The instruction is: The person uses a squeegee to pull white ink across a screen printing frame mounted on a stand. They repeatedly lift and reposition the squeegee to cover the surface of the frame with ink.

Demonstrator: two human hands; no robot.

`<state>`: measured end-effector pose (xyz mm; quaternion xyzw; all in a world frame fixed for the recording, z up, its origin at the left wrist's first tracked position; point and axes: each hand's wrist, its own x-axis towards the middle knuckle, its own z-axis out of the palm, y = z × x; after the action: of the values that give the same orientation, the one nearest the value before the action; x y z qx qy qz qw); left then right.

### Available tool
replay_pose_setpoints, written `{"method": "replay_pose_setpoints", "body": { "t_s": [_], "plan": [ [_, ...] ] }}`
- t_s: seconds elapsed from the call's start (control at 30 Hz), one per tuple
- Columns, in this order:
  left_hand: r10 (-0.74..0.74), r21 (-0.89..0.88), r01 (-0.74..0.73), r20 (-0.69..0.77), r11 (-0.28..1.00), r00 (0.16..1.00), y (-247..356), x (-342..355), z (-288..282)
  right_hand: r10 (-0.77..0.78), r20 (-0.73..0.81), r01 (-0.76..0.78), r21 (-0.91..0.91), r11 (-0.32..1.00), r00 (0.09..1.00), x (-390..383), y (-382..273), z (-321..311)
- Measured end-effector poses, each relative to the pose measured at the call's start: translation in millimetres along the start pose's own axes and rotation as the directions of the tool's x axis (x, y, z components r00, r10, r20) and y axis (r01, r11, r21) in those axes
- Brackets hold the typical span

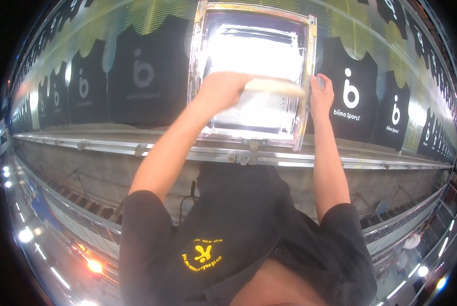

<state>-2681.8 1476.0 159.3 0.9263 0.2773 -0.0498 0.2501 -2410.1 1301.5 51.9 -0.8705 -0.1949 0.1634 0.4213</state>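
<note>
A metal-framed printing screen [308, 66] lies over the long table, its mesh glaring bright white. My left hand [222, 91] grips the pale wooden handle of a squeegee [274, 85] that lies across the middle of the screen. My right hand [321, 95] holds the right side of the screen frame, fingers curled over its edge. Black sleeveless shirts [146, 76] with a white round logo are laid flat in a row on both sides of the screen.
A metal rail [136, 149] runs along the table's near edge, with a clamp bracket [250, 148] under the screen. More black shirts [350, 97] stretch right along the table. Lamps glow at the lower left and lower right.
</note>
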Motion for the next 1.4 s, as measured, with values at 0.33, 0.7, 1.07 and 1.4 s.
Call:
{"method": "replay_pose_setpoints", "body": {
  "t_s": [0.33, 0.7, 1.07, 1.4],
  "plan": [
    [0.016, 0.153, -0.042, 0.167, 0.987, 0.986, -85.5, 173.7, -33.2, 0.068, 0.107, -0.057, -0.099, 0.993, 0.992, 26.4, -5.0, 0.2],
    [-0.1, 0.284, 0.078, 0.064, 0.956, 0.993, -82.3, 154.2, -38.4, -0.268, 0.717, 0.727, -0.463, 0.507, 0.644, 109.3, -135.9, 66.8],
    [-0.103, 0.2, 0.083, 0.095, 0.976, 0.99, -21.2, -43.5, 52.2, -0.5, 0.64, 0.794, -0.32, 0.516, 0.583, -90.6, -29.5, 5.0],
    [-0.127, 0.087, 0.099, 0.432, 0.991, 0.893, -15.6, -11.5, -15.9, -0.277, 0.831, 0.783, -0.267, 0.562, 0.482, -52.1, -100.0, -18.0]
  ]
}}
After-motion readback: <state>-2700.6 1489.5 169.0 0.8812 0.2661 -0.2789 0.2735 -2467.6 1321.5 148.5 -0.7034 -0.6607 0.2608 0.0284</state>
